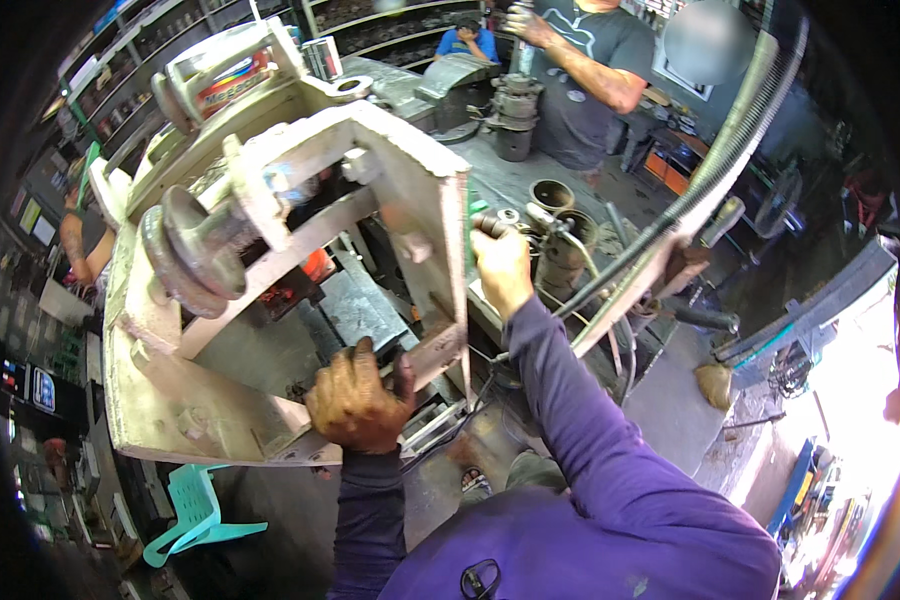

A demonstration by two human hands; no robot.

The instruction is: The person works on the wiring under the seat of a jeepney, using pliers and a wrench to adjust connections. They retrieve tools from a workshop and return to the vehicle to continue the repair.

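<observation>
A large cream-painted metal machine frame (410, 150) with open windows stands before me. A grooved pulley wheel (205, 255) sits on its left side. My left hand (358, 398), stained dark, rests on the frame's near lower bar, fingers bent over it and thumb apart. Farther up, just right of the frame's edge, my right hand (503, 265) is closed round a short dark cylindrical handle (488, 224). What the handle joins to is hidden behind the frame. Inside the frame lies a grey metal block (360, 300).
Metal cylinders (552, 194) and hoses stand right of my right hand. A long ribbed hose (715, 170) slants along a cream beam. A person in a dark shirt (592, 90) stands across the bench; another in blue (467, 42) is behind. A turquoise plastic chair (195, 510) stands lower left.
</observation>
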